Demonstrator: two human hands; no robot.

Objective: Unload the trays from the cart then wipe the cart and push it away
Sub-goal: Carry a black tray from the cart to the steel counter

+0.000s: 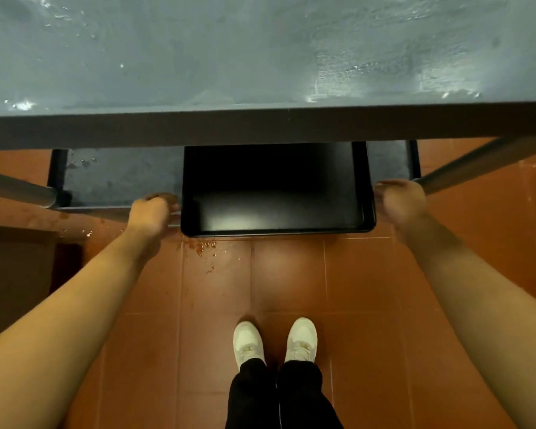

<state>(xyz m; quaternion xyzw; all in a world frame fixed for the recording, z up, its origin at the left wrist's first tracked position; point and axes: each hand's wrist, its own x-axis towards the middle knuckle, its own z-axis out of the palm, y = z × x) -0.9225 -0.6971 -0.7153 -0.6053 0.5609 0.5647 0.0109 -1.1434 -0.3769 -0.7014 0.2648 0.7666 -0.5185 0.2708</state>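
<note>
A black tray (276, 193) sits at the centre of the frame on the lower shelf (121, 178) of the cart (260, 128). It is rectangular with rounded corners and a low raised rim, smooth and glossy, with a pale sheen near its front edge. Its front sticks out past the shelf edge, and its back runs under the top shelf.

The left hand (152, 212) is at the tray's left side, fingers curled over the shelf edge right beside the rim; whether they grip the tray itself cannot be told. The right hand (398, 201) is at the tray's right edge, fingers curled, blurred, so the hold cannot be told either.

The lower shelf is grey, mottled and wet-looking, framed by dark posts. The top shelf (260, 51) fills the upper half of the frame: a flat grey surface with glistening wet streaks and a dark front band that hides most of the tray's back. Round metal bars (471, 164) slant out at both sides.

Below is a floor (369, 274) of reddish-brown tiles with pale joints, with specks of spill (203, 246) just in front of the tray's left corner. White shoes (274, 340) and black trousers (279, 397) stand at bottom centre.
</note>
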